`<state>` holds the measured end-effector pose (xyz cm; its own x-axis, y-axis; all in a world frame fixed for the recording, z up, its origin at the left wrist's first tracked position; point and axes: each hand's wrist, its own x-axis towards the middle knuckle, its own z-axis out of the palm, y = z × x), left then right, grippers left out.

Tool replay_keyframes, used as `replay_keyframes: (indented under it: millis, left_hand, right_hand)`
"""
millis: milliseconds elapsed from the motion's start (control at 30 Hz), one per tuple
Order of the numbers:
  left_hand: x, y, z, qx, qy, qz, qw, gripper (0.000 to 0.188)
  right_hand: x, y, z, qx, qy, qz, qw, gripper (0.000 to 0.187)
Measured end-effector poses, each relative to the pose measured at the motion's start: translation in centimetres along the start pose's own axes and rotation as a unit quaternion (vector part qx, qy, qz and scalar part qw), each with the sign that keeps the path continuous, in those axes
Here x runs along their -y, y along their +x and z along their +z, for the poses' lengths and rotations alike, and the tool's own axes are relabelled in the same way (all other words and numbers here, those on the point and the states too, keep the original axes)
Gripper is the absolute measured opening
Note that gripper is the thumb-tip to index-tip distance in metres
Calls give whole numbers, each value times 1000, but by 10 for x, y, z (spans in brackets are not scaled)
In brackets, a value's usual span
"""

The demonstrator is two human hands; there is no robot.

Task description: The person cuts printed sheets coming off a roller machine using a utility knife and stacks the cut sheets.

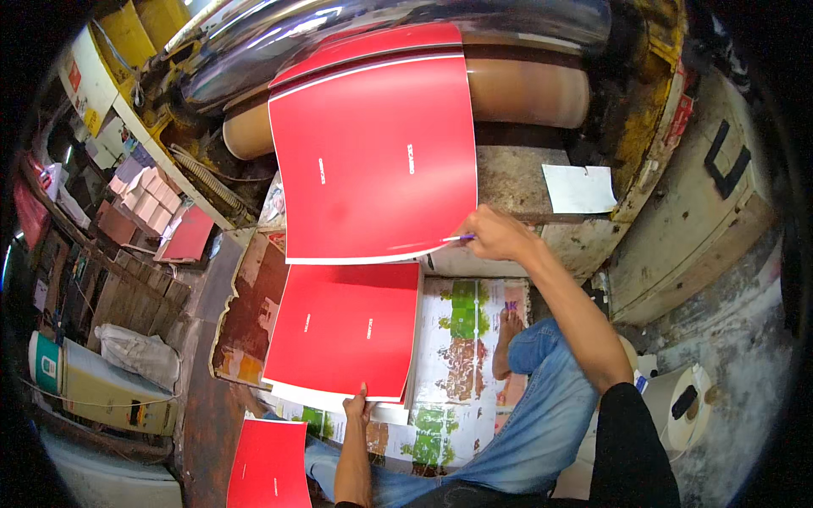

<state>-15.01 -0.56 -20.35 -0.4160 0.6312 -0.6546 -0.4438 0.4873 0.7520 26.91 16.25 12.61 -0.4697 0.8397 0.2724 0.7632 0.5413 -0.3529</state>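
Observation:
A large red printed sheet (373, 161) with a white border hangs from the rollers of a machine. At its lower right corner my right hand (498, 233) is closed, pinching the sheet's edge. A thin purple-and-white pen-like stick (457, 239) pokes out of the same hand. Below lies a stack of similar red sheets (343, 330), white edges showing at its front and right side. My left hand (358, 408) grips the stack's front edge, thumb on top, fingers hidden beneath. Another red sheet (269, 466) lies at the lower left, near my leg.
A shiny metal roller (525, 21) and a brown roller (529, 91) cross the back. A white paper piece (580, 188) rests on the ledge at right. Printed sheets (461, 339) cover the surface by my foot. A grey cabinet (686, 195) stands right, a bucket (47, 360) left.

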Motion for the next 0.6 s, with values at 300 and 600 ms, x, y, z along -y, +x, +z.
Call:
replay_keyframes:
  millis: [300, 600]
  left_hand:
    - [-72, -44, 17, 239, 527, -34, 815, 57]
    - [-132, -199, 199, 500, -356, 5, 790, 59]
  right_hand:
    - [33, -10, -16, 183, 96, -14, 978, 15]
    - [44, -10, -11, 367, 214, -58, 903, 24]
